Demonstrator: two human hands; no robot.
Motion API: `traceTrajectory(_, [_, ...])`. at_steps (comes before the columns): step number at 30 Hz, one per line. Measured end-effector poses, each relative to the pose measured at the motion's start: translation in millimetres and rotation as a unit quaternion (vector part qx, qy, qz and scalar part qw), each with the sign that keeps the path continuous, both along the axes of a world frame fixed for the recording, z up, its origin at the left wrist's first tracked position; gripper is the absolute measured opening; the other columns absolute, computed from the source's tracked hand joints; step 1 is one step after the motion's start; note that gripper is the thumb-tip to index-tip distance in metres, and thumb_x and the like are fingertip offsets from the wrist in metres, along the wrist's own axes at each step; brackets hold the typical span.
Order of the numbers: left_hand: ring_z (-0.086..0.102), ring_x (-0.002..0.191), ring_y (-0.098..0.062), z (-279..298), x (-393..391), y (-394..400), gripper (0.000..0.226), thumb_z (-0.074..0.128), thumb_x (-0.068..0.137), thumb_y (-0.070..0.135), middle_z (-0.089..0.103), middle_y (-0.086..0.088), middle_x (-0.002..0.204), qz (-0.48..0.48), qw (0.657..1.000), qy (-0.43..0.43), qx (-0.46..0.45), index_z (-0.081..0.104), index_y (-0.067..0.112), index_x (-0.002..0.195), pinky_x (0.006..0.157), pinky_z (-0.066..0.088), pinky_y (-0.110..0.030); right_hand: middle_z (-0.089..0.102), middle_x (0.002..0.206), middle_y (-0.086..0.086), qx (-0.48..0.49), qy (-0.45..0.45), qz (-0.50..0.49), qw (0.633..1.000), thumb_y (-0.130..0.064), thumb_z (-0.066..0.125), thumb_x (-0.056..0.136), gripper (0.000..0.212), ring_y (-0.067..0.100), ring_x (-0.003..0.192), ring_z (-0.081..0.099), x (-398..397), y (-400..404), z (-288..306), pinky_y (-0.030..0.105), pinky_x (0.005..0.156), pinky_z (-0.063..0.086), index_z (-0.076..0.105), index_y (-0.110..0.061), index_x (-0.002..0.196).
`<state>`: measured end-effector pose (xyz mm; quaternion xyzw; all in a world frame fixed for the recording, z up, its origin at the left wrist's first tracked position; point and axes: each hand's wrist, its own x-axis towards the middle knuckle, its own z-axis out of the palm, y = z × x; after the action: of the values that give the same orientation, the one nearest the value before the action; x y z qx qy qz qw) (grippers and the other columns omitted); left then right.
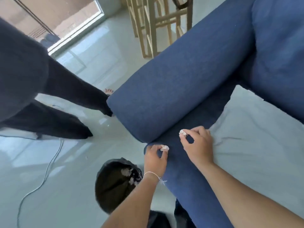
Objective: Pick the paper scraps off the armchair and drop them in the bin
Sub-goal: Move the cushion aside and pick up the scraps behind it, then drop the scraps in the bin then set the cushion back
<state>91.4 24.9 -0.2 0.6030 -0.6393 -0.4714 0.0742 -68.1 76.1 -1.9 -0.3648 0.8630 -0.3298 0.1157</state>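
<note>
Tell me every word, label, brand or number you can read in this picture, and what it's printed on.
None: no readable text shows anywhere.
The armchair, the bin and the paper scraps in the left hand and right hand carry no visible print.

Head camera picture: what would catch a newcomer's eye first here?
The big blue armchair fills the right side, its padded arm running across the middle. At its front edge the left hand and the right hand each pinch a small white paper scrap. Just below the left wrist stands a black-lined bin with scraps already inside, and someone in dark trousers stands at the left.
</note>
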Motion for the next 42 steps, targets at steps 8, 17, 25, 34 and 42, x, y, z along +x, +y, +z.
traceTrajectory(8, [0.056, 0.093, -0.009, 0, 170, 12, 0.02, 0.063, 0.094, 0.032, 0.057, 0.0, 0.112, 0.099, 0.992, -0.08, 0.005, 0.072, 0.017, 0.105, 0.094, 0.041, -0.02, 0.056, 0.09, -0.01, 0.12, -0.055, 0.175, 0.976, -0.034, 0.07, 0.088, 0.013, 0.021, 0.092, 0.05, 153, 7, -2, 0.042, 0.085, 0.047, 0.076, -0.031, 0.099])
traceTrajectory(17, [0.051, 0.097, -0.008, -13, 278, 25, 0.025, 0.065, 0.092, 0.037, 0.055, 0.003, 0.118, 0.169, 0.979, -0.112, 0.012, 0.071, 0.022, 0.111, 0.09, 0.035, -0.017, 0.063, 0.096, -0.002, 0.185, -0.027, 0.303, 0.935, -0.042, 0.06, 0.092, 0.028, 0.017, 0.091, 0.048, 264, -3, -11, 0.03, 0.077, 0.038, 0.073, -0.026, 0.11])
traceTrajectory(25, [0.054, 0.117, -0.019, -21, 308, 33, 0.035, 0.052, 0.1, 0.036, 0.051, -0.001, 0.13, 0.171, 0.981, -0.093, 0.016, 0.059, 0.023, 0.132, 0.099, 0.037, -0.024, 0.059, 0.118, 0.001, 0.22, -0.056, 0.327, 0.918, -0.045, 0.057, 0.094, 0.051, 0.02, 0.111, 0.052, 293, -11, -19, 0.035, 0.094, 0.045, 0.054, -0.024, 0.14])
traceTrajectory(34, [0.054, 0.118, -0.016, -5, 273, 16, 0.039, 0.04, 0.105, 0.033, 0.054, -0.004, 0.132, 0.089, 0.994, -0.054, -0.042, 0.057, 0.018, 0.136, 0.09, 0.023, -0.005, 0.055, 0.122, 0.002, 0.175, -0.039, 0.205, 0.962, -0.038, 0.057, 0.094, 0.048, 0.024, 0.115, 0.05, 241, -12, -19, 0.042, 0.098, 0.042, 0.056, -0.022, 0.139])
traceTrajectory(42, [0.055, 0.118, -0.018, 24, 151, 2, 0.041, 0.038, 0.105, 0.036, 0.055, -0.001, 0.131, -0.101, 0.991, 0.001, -0.087, 0.058, 0.018, 0.137, 0.101, 0.035, -0.021, 0.058, 0.12, 0.004, 0.069, -0.02, 0.043, 0.996, -0.03, 0.048, 0.099, 0.038, 0.026, 0.11, 0.051, 107, -15, 8, 0.038, 0.098, 0.041, 0.062, -0.019, 0.133])
